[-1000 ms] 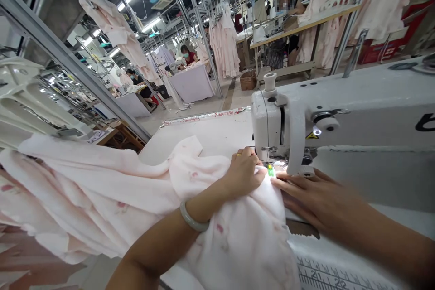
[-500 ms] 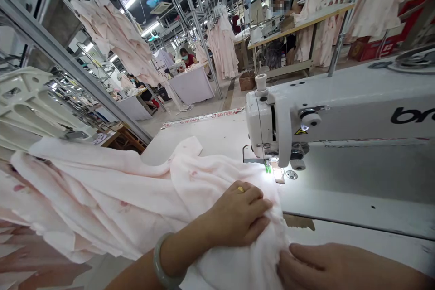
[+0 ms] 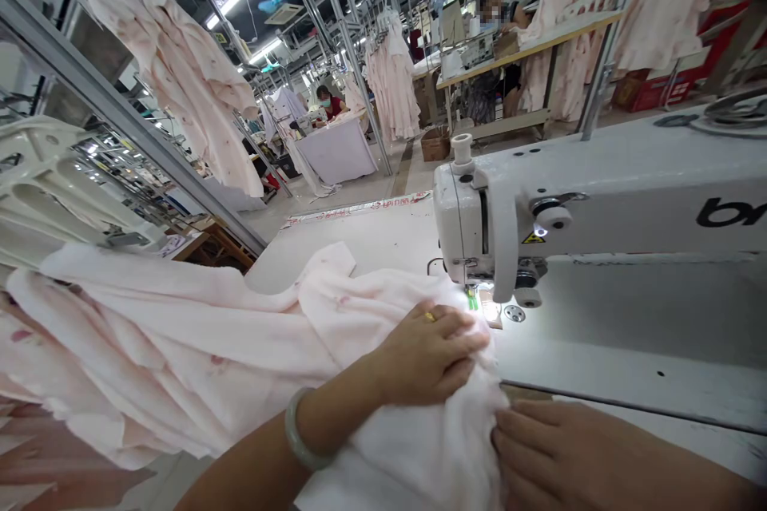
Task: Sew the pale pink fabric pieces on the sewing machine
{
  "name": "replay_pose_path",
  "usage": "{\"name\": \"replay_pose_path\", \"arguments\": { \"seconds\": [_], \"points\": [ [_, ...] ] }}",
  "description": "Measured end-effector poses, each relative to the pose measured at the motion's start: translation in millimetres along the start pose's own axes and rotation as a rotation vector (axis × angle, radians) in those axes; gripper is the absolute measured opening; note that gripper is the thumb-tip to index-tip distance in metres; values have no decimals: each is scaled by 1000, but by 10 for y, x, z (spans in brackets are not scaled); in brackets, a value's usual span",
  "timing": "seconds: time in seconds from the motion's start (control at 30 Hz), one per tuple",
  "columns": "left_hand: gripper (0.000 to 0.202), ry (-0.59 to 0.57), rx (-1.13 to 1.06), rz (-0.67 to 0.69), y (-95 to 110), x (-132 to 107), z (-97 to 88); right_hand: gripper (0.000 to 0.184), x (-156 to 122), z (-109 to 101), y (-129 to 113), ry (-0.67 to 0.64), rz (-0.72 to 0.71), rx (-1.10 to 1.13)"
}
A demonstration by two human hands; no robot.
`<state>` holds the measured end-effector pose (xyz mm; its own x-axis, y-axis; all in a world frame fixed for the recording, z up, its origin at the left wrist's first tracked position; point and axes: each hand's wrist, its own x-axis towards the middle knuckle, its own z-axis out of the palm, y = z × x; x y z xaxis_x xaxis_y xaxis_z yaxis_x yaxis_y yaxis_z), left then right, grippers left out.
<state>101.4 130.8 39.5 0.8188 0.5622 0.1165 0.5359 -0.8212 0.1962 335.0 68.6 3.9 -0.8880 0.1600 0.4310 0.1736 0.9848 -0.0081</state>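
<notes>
A pale pink printed garment (image 3: 197, 351) lies bunched across the white sewing table (image 3: 371, 235), its right edge just short of the needle of a white sewing machine (image 3: 599, 192). My left hand (image 3: 428, 355), with a ring and a grey bangle, presses on the cloth and bunches it under its fingers, close to the presser foot (image 3: 476, 299). At the cloth's lower right edge my right hand (image 3: 554, 451) lies flat with its fingertips on the fabric.
White plastic hanger carriers (image 3: 65, 184) stand at the left beside a slanted metal rail (image 3: 132, 116). Pink garments (image 3: 192, 72) hang overhead. Other people sit at sewing tables (image 3: 339, 148) in the background, and an aisle runs between.
Both hands drew the cloth back from under the needle toward me, then my left hand slid it forward again near the presser foot. A hanging pink garment travelled leftward overhead.
</notes>
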Motion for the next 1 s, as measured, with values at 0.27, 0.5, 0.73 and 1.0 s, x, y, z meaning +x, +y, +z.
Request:
{"name": "replay_pose_path", "arguments": {
  "seconds": [0.27,0.5,0.73,1.0],
  "points": [
    [41,-86,-38,-55,-299,217,-127,25,34,-183,313,85,65,-5],
    [65,-45,-200,-203,345,-149,-367,25,51,-88,37,20,-45,70],
    [30,72,-177,-414,450,-236,-41,34,146,-224,36,83,-46,-41],
    [17,404,-590,-566,64,148,-401,20,149,-388,133,-21,43,191]
  ]
}}
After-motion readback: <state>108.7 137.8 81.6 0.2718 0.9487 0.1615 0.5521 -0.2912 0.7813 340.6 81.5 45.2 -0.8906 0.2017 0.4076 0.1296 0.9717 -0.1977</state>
